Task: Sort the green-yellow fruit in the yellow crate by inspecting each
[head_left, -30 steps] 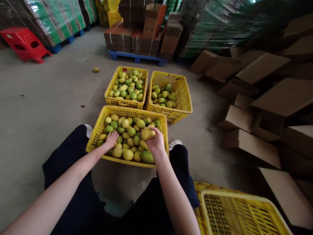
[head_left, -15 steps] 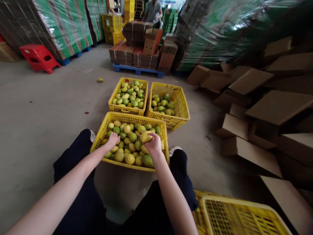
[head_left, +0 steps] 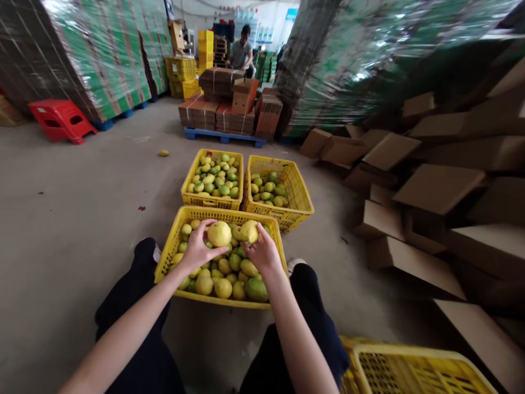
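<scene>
Above the near yellow crate (head_left: 217, 300), my left hand (head_left: 199, 249) grips a round yellow lemon (head_left: 219, 234) between thumb and fingers. To its right, my right hand (head_left: 262, 249) is closed on another lemon (head_left: 249, 232), its pointed end turned left. The two lemons are held side by side, a small distance apart. Below them, the crate is filled with yellow and green lemons (head_left: 223, 288), partly hidden by my hands.
Behind stand a crate full of lemons (head_left: 212, 202) and a partly filled crate (head_left: 303, 189). Cardboard boxes (head_left: 438, 189) heap at right; another yellow crate (head_left: 414, 353) is near my right leg. A red stool (head_left: 61, 120), a loose lemon (head_left: 163, 153) and a person (head_left: 241, 53) are farther off.
My left hand has come up out of the crate's fruit with a lemon in it. My right hand still holds its lemon, now beside the other. The view has tilted up slightly.
</scene>
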`<state>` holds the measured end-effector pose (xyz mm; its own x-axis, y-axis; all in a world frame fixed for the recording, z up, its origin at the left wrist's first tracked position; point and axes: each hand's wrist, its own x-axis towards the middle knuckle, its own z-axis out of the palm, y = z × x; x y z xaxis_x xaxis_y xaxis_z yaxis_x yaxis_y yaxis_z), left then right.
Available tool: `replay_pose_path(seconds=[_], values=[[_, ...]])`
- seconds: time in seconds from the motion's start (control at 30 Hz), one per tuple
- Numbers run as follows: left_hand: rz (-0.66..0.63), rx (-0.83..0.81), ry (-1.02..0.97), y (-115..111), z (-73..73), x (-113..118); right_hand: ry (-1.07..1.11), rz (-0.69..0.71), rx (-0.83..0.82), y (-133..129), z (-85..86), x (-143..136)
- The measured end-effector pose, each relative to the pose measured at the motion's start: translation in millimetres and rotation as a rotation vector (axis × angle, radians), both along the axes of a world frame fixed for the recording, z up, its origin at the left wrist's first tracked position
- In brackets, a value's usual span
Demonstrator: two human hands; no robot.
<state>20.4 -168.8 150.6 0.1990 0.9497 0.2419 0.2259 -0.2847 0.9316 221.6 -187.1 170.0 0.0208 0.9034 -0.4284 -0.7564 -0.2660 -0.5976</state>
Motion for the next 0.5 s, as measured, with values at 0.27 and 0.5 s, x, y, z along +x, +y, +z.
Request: replay_pose_path(seconds=[0.27, 0.5], values=[[-0.035, 0.041, -0.146, 2.4, -5.9, 25.9, -0.013, -0.153, 0.201, -21.4, -3.5, 5.3], [-0.068, 0.115, -0.126, -5.9, -17.2, 34.6, -0.401, -0.274, 0.301, -16.1, -14.7, 2.5]])
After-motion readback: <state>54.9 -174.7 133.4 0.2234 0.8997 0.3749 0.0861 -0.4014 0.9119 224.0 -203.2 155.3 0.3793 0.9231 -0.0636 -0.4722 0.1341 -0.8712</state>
